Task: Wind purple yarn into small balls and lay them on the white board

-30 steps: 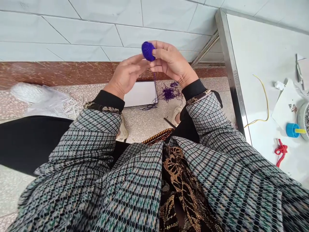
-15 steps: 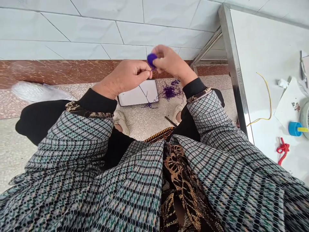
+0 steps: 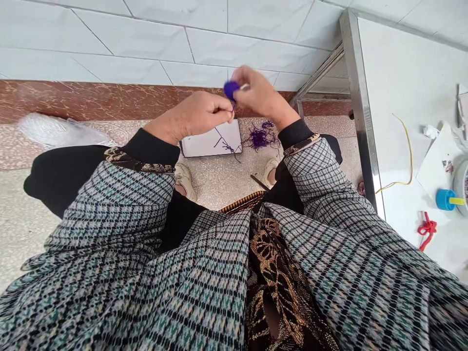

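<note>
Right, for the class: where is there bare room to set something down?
Bare floor lies between the shoes, below the white board. On the table, there's room between the metal edge and yellow cord. Crowded: the table's right side, with paper, blue cap and red cord; also beside the board, where loose purple yarn lies.

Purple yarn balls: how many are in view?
1: the purple ball held in the right hand. The purple tangle on the floor isn't a ball; others may be hidden.
</note>
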The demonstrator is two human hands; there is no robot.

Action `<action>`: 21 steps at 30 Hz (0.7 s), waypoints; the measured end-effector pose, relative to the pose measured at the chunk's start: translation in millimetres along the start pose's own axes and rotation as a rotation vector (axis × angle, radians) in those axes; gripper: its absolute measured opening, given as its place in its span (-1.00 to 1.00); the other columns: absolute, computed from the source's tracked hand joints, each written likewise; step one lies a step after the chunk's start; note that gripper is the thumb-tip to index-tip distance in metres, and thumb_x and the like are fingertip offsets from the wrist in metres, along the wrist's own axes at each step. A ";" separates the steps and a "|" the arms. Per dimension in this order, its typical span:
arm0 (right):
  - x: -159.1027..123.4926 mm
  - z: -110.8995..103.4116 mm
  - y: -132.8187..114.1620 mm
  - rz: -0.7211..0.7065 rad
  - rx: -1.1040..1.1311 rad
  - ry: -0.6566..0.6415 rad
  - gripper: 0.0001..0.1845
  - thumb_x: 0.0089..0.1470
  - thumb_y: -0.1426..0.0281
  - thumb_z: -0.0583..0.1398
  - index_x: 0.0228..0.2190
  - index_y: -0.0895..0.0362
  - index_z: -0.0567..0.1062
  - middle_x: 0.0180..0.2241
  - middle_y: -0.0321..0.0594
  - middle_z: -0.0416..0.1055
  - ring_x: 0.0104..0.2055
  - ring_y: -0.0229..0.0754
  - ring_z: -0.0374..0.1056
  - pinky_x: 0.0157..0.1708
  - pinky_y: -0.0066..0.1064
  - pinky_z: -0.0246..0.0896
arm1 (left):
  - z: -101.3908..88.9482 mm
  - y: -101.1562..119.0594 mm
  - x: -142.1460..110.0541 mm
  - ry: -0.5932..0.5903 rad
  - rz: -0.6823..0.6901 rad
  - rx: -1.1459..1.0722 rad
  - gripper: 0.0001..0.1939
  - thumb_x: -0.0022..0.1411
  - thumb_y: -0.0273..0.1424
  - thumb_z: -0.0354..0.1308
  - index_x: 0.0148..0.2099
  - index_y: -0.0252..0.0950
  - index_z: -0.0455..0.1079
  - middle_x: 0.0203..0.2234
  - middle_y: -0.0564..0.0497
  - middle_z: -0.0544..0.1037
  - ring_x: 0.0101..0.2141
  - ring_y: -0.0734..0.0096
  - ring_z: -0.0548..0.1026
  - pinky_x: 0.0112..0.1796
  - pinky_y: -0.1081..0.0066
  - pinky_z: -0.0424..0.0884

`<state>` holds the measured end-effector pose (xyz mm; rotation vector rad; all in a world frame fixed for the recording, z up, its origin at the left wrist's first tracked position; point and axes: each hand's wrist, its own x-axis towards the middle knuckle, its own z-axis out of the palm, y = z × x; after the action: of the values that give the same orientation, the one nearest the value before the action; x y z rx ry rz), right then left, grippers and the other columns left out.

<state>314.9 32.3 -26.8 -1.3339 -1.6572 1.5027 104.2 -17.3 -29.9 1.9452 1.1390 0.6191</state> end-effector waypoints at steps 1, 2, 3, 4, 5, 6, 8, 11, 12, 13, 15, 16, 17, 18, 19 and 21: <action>-5.4 -2.1 -1.1 0.047 -0.073 -0.135 -0.65 0.10 0.58 0.42 -0.22 0.01 0.42 -0.34 -0.40 0.40 -0.25 -0.25 0.27 -0.23 -0.49 0.34 | -3.4 -1.1 -1.3 0.021 -0.033 -0.010 -0.85 0.39 -0.43 0.26 -0.27 -0.32 0.58 -0.39 0.03 0.58 -0.35 0.42 0.46 -0.07 0.27 0.48; -12.2 -4.5 -4.1 0.083 -0.096 -0.262 -0.67 0.06 0.59 0.41 -0.24 0.02 0.46 -0.34 -0.38 0.43 -0.26 -0.24 0.28 -0.25 -0.49 0.33 | -6.9 -3.8 -2.0 0.034 -0.074 -0.031 -0.84 0.44 -0.43 0.24 -0.22 -0.35 0.60 -0.36 0.00 0.59 -0.32 0.41 0.49 -0.03 0.25 0.49; -19.4 -6.7 -8.5 0.100 -0.063 -0.355 -0.70 0.04 0.56 0.41 -0.25 0.02 0.49 -0.32 -0.35 0.47 -0.26 -0.23 0.31 -0.26 -0.47 0.34 | -9.5 -8.1 -2.1 0.036 -0.113 -0.064 -0.82 0.49 -0.44 0.21 -0.17 -0.39 0.61 -0.33 -0.02 0.59 -0.27 0.38 0.53 0.03 0.22 0.51; -25.7 -8.1 -13.5 0.091 0.018 -0.386 -0.72 0.03 0.52 0.40 -0.24 0.01 0.52 -0.28 -0.32 0.52 -0.27 -0.22 0.34 -0.25 -0.44 0.37 | -10.9 -13.6 -1.4 0.040 -0.139 -0.109 -0.81 0.52 -0.45 0.19 -0.13 -0.42 0.60 -0.31 -0.04 0.59 -0.20 0.34 0.59 0.10 0.18 0.53; -30.2 -8.5 -18.5 0.056 0.123 -0.358 -0.73 0.04 0.47 0.40 -0.21 -0.01 0.53 -0.23 -0.30 0.55 -0.26 -0.22 0.37 -0.21 -0.42 0.41 | -10.6 -19.7 -0.1 0.028 -0.149 -0.153 -0.79 0.55 -0.46 0.17 -0.10 -0.46 0.60 -0.29 -0.06 0.60 -0.12 0.28 0.64 0.17 0.11 0.53; -32.4 -7.7 -22.5 0.006 0.224 -0.283 -0.72 0.05 0.42 0.38 -0.17 -0.01 0.53 -0.19 -0.30 0.57 -0.25 -0.22 0.40 -0.16 -0.40 0.45 | -8.7 -25.8 1.8 0.005 -0.143 -0.190 -0.78 0.58 -0.46 0.16 -0.09 -0.48 0.60 -0.27 -0.07 0.60 -0.05 0.22 0.67 0.23 0.05 0.53; -29.1 -3.6 -26.1 -0.083 0.345 -0.095 -0.72 0.15 0.34 0.34 -0.09 -0.02 0.48 -0.14 -0.30 0.57 -0.22 -0.23 0.44 -0.05 -0.39 0.49 | -1.4 -34.8 6.1 -0.055 -0.109 -0.228 -0.78 0.57 -0.45 0.20 -0.11 -0.47 0.62 -0.24 -0.08 0.62 0.03 0.13 0.70 0.28 0.00 0.52; -14.0 0.1 -19.9 -0.135 0.197 0.153 -0.80 0.21 0.36 0.30 -0.16 -0.04 0.40 -0.15 -0.29 0.53 -0.13 -0.19 0.47 -0.05 -0.42 0.47 | 8.3 -35.4 9.6 -0.133 -0.054 -0.236 -0.83 0.47 -0.43 0.32 -0.21 -0.40 0.65 -0.27 -0.04 0.62 0.01 0.13 0.72 0.26 0.06 0.55; -9.8 -1.6 -16.3 -0.139 0.062 0.165 -0.78 0.18 0.40 0.32 -0.21 -0.05 0.38 -0.16 -0.28 0.53 -0.09 -0.16 0.47 -0.06 -0.44 0.47 | 9.0 -32.8 9.6 -0.151 -0.049 -0.224 -0.84 0.45 -0.44 0.33 -0.24 -0.38 0.65 -0.32 -0.02 0.60 -0.04 0.16 0.72 0.23 0.08 0.55; -7.3 -5.0 -12.9 -0.131 -0.103 0.117 -0.74 0.11 0.47 0.35 -0.27 -0.05 0.38 -0.20 -0.28 0.52 -0.08 -0.15 0.46 -0.09 -0.46 0.45 | 8.2 -29.6 9.0 -0.161 -0.051 -0.208 -0.83 0.44 -0.46 0.31 -0.25 -0.38 0.65 -0.37 0.01 0.56 -0.11 0.21 0.70 0.20 0.10 0.55; -8.0 -15.4 -8.5 -0.081 -0.402 -0.188 -0.68 0.01 0.61 0.37 -0.31 0.00 0.45 -0.29 -0.30 0.49 -0.15 -0.17 0.42 -0.19 -0.49 0.39 | 3.3 -24.5 7.1 -0.151 -0.070 -0.176 -0.81 0.43 -0.49 0.25 -0.27 -0.39 0.63 -0.44 0.03 0.49 -0.29 0.36 0.59 0.10 0.16 0.52; -11.1 -21.2 -7.9 -0.044 -0.459 -0.400 -0.68 0.00 0.65 0.36 -0.29 0.04 0.50 -0.33 -0.32 0.47 -0.21 -0.20 0.40 -0.24 -0.51 0.36 | 0.4 -23.6 6.0 -0.137 -0.075 -0.184 -0.81 0.42 -0.51 0.23 -0.28 -0.40 0.62 -0.46 0.03 0.48 -0.35 0.42 0.51 0.06 0.18 0.50; -15.4 -26.4 -8.3 -0.019 -0.421 -0.584 -0.68 -0.02 0.68 0.35 -0.27 0.08 0.54 -0.35 -0.35 0.46 -0.27 -0.24 0.37 -0.30 -0.53 0.32 | -2.0 -24.2 5.1 -0.123 -0.075 -0.221 -0.81 0.40 -0.53 0.22 -0.30 -0.40 0.59 -0.47 0.02 0.49 -0.38 0.45 0.45 0.02 0.21 0.48; -20.3 -30.7 -9.4 -0.007 -0.304 -0.709 -0.66 -0.03 0.68 0.35 -0.23 0.10 0.54 -0.35 -0.37 0.47 -0.31 -0.28 0.36 -0.33 -0.55 0.31 | -3.2 -26.5 4.3 -0.120 -0.069 -0.288 -0.81 0.37 -0.54 0.21 -0.33 -0.39 0.56 -0.47 0.00 0.50 -0.39 0.45 0.42 -0.01 0.22 0.48; -25.3 -33.9 -10.9 -0.017 -0.123 -0.757 -0.63 -0.04 0.66 0.36 -0.19 0.10 0.53 -0.33 -0.38 0.49 -0.34 -0.30 0.36 -0.35 -0.56 0.33 | -3.1 -30.4 3.7 -0.126 -0.060 -0.384 -0.82 0.34 -0.54 0.21 -0.36 -0.37 0.53 -0.48 -0.03 0.51 -0.39 0.43 0.43 -0.03 0.21 0.48; -32.7 -37.8 -14.2 -0.052 0.226 -0.663 -0.48 -0.08 0.57 0.41 -0.07 0.05 0.48 -0.26 -0.40 0.55 -0.33 -0.29 0.42 -0.33 -0.55 0.44 | 2.0 -42.0 2.1 -0.150 -0.044 -0.623 -0.80 0.32 -0.51 0.25 -0.40 -0.33 0.47 -0.49 -0.05 0.48 -0.38 0.37 0.48 -0.01 0.17 0.54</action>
<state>355.8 20.3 3.0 -0.6968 -1.7930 2.1751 85.7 -4.0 -65.3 1.4013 0.7707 0.6915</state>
